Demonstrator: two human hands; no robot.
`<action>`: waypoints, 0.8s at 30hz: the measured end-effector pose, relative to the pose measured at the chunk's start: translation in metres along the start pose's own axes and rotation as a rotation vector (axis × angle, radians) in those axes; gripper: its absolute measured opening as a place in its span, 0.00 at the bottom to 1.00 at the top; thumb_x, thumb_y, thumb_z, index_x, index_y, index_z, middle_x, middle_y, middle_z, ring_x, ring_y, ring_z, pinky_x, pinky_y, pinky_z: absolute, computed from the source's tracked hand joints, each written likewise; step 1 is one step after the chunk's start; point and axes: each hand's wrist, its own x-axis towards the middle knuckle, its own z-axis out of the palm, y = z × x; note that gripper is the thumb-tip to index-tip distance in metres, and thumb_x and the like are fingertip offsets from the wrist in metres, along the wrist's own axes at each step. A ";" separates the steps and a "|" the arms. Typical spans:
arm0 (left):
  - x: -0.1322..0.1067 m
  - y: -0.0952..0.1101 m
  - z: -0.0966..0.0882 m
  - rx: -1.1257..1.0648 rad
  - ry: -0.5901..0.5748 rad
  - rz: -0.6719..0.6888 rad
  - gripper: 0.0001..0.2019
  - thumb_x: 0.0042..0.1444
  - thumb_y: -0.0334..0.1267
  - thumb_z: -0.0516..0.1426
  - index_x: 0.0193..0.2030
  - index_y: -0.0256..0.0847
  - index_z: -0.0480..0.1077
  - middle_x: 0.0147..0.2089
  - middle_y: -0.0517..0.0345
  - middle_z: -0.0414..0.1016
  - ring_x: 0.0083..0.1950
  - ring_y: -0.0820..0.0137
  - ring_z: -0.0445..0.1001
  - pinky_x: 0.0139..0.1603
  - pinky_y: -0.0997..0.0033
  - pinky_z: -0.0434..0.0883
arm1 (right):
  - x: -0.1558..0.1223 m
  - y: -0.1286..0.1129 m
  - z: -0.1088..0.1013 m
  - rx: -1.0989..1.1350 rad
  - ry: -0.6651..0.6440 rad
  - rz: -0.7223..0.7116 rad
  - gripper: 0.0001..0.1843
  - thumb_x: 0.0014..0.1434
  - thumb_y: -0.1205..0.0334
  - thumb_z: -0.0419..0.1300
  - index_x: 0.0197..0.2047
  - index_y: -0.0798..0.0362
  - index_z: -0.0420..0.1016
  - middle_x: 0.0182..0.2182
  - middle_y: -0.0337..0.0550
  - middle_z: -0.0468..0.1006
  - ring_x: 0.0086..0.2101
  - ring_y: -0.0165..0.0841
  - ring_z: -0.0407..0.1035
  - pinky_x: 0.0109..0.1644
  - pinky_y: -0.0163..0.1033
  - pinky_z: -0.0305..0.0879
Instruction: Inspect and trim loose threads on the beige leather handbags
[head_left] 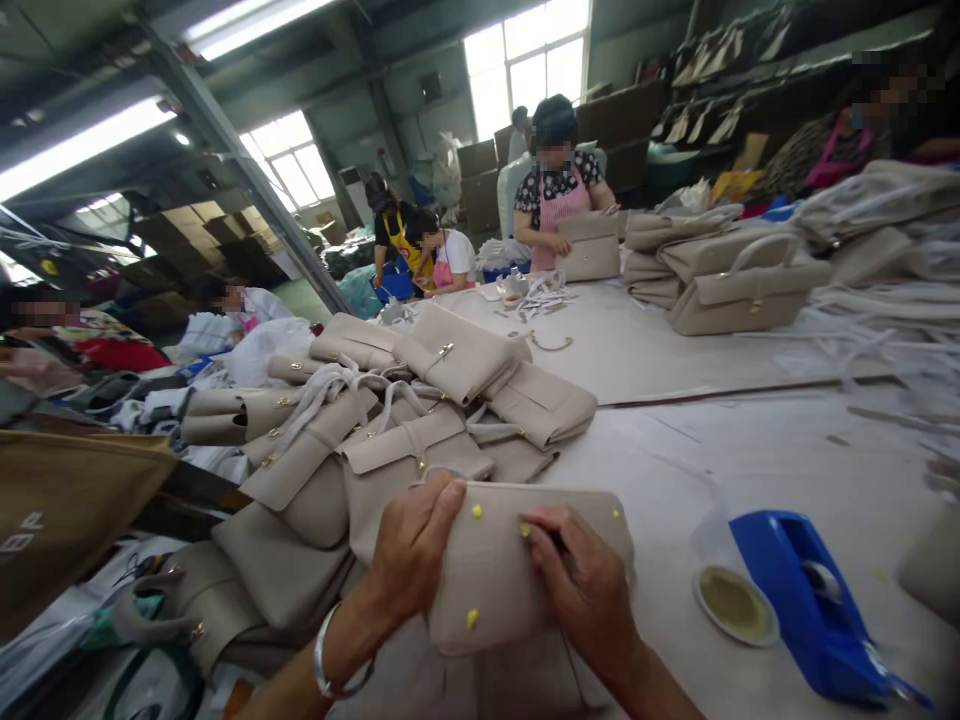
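A beige handbag (487, 570) is tipped up in front of me, one flat panel facing me. Small yellow pieces (472, 619) sit near the corners of that panel. My left hand (420, 535), with a silver bangle on the wrist, grips the bag's left edge, thumb on top. The fingers of my right hand (581, 575) are pinched together at another yellow piece (525, 531) on the panel. What that piece is made of is too small to tell. Left of my hands lies a heap of similar beige handbags (409, 445).
A blue tape dispenser (802, 600) stands at the right beside a round shallow dish (736, 605). Across the table (660, 350), a co-worker in a pink apron (562, 200) handles a bag near stacked handbags (742, 300). A brown box flap (75, 520) juts in at the left.
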 end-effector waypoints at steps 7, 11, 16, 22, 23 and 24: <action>-0.031 -0.009 0.081 -0.018 -0.054 -0.145 0.19 0.69 0.47 0.45 0.27 0.42 0.56 0.26 0.64 0.59 0.29 0.71 0.58 0.33 0.70 0.53 | -0.041 0.033 -0.012 -0.142 -0.061 -0.071 0.08 0.68 0.67 0.52 0.45 0.53 0.72 0.37 0.43 0.76 0.38 0.31 0.72 0.43 0.37 0.68; -0.033 -0.001 0.088 0.055 -0.069 -0.140 0.19 0.69 0.48 0.46 0.28 0.41 0.57 0.26 0.65 0.59 0.29 0.71 0.58 0.33 0.68 0.50 | -0.053 0.034 -0.025 -0.200 -0.092 -0.088 0.09 0.68 0.68 0.52 0.46 0.53 0.72 0.38 0.44 0.76 0.41 0.32 0.72 0.47 0.37 0.69; -0.031 0.009 0.090 0.149 -0.093 -0.086 0.17 0.70 0.44 0.45 0.28 0.42 0.58 0.26 0.64 0.62 0.28 0.70 0.60 0.33 0.67 0.49 | -0.053 0.022 -0.038 -0.345 -0.154 -0.165 0.10 0.69 0.68 0.51 0.46 0.54 0.72 0.38 0.44 0.76 0.40 0.32 0.73 0.45 0.37 0.68; -0.035 0.013 0.108 0.322 -0.062 0.117 0.16 0.71 0.42 0.43 0.31 0.43 0.61 0.28 0.60 0.67 0.30 0.67 0.65 0.32 0.64 0.50 | -0.041 0.002 -0.060 -0.612 -0.363 -0.137 0.11 0.68 0.69 0.50 0.37 0.53 0.72 0.32 0.42 0.74 0.32 0.32 0.70 0.35 0.38 0.62; -0.036 0.014 0.111 0.345 -0.051 0.143 0.16 0.71 0.41 0.43 0.31 0.43 0.62 0.28 0.59 0.68 0.30 0.66 0.66 0.32 0.63 0.50 | -0.041 -0.002 -0.062 -0.652 -0.394 -0.116 0.10 0.67 0.71 0.51 0.36 0.53 0.71 0.31 0.42 0.74 0.32 0.32 0.70 0.34 0.38 0.62; -0.037 0.016 0.115 0.357 -0.044 0.160 0.16 0.71 0.41 0.43 0.31 0.43 0.62 0.28 0.58 0.68 0.31 0.65 0.66 0.32 0.63 0.51 | -0.041 -0.006 -0.064 -0.693 -0.414 -0.096 0.10 0.66 0.72 0.51 0.36 0.53 0.71 0.32 0.42 0.74 0.31 0.33 0.70 0.33 0.39 0.61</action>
